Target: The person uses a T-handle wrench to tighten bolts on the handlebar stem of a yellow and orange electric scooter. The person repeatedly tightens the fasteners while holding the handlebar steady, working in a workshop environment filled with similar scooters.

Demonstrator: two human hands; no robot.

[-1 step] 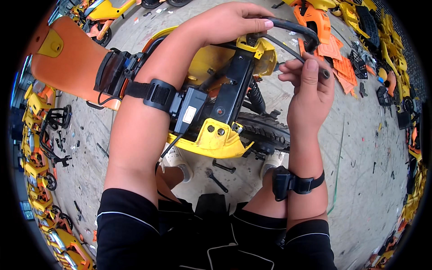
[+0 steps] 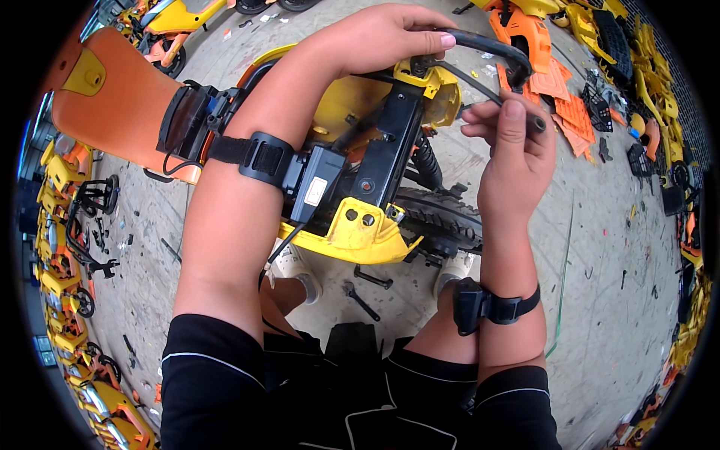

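Note:
My left hand (image 2: 390, 34) is closed round the black tubular bar (image 2: 487, 43) at the far end of a partly stripped yellow bike, its thumb lying along the top. Between my right hand's (image 2: 517, 150) thumb and fingers is the end of a long dark rod-shaped wrench (image 2: 472, 81). The wrench slants away to a dark fastener (image 2: 419, 66) on the yellow bracket (image 2: 435, 79), and I cannot see clearly how it sits there. Below lie the black frame beam (image 2: 390, 142), a shock absorber (image 2: 426, 161) and a tyre (image 2: 442, 214). My left forearm hides part of the bike.
An orange seat (image 2: 112, 97) extends left. On the concrete floor near my feet lie another wrench (image 2: 361, 301) and a black bracket (image 2: 373, 277). Orange panels (image 2: 574, 112) and yellow parts (image 2: 652, 90) are piled to the right; yellow bikes (image 2: 64, 277) line the left side.
The held end of the wrench and my right fingers have shifted slightly left, the wrench turning a little. My left hand and the bike have stayed in place.

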